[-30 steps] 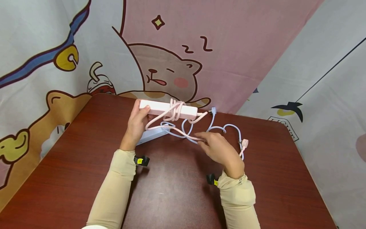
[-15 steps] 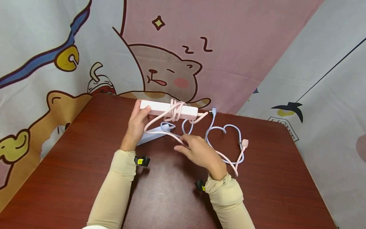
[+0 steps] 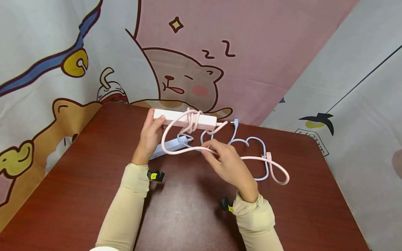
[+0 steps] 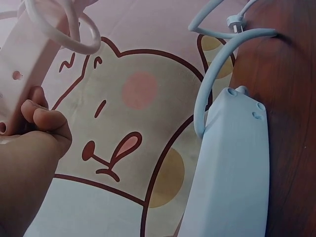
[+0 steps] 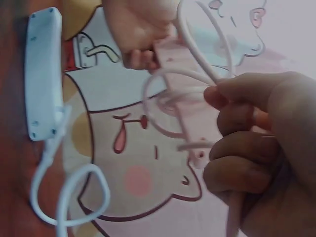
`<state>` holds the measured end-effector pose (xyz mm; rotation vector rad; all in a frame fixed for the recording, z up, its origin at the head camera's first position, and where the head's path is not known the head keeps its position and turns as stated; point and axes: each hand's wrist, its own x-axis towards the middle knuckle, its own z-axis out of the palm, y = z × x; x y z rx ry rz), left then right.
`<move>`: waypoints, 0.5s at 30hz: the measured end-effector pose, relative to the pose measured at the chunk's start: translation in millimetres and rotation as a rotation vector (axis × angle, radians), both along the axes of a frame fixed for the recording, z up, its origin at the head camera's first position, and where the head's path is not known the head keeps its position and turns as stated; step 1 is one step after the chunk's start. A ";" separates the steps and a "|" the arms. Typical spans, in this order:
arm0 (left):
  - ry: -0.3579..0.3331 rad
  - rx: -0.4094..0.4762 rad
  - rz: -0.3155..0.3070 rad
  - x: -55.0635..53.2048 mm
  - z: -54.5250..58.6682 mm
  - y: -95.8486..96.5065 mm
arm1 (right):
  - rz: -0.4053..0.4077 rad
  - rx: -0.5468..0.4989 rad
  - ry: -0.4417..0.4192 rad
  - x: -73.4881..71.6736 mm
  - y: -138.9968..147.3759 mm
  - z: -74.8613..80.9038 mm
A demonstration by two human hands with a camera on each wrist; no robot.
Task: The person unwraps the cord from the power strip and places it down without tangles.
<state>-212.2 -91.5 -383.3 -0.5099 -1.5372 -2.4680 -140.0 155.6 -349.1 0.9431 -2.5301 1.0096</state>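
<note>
A pink power strip (image 3: 205, 122) is held above the table by my left hand (image 3: 149, 139), which grips its left end with the thumb on the near side. Its pink cord (image 3: 172, 152) is wound in several turns round the middle of the strip. My right hand (image 3: 231, 168) pinches a loose length of that cord between thumb and fingertips; the right wrist view shows the other fingers curled. From there the cord trails right in a loop to a pink plug (image 3: 268, 156). The strip's underside, with screw holes, faces the left wrist camera.
A light blue power strip (image 3: 169, 146) lies on the brown table (image 3: 182, 216) behind and below the pink one. Its blue cord (image 3: 259, 140) curls to the right, and the blue plug (image 3: 236, 123) lies near the back edge. A printed curtain (image 3: 257, 69) hangs behind.
My right hand moved left along the pink cord, then slightly back right, and pinches it now. The cord's trailing part swung up and right into a wider loop. The left hand stayed put.
</note>
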 end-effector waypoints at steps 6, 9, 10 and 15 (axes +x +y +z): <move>-0.011 -0.020 -0.006 -0.2 -0.6 -0.2 | -0.007 -0.121 0.166 1.9 8.7 7.9; -0.021 -0.040 -0.009 -0.4 -0.9 0.0 | -0.027 -0.181 0.225 1.2 10.9 9.6; -0.025 -0.045 -0.010 -0.4 -1.1 0.1 | -0.038 -0.199 0.242 1.0 11.5 10.3; -0.033 -0.060 -0.021 -0.4 -1.1 0.9 | -0.114 -0.331 0.302 0.8 15.2 13.8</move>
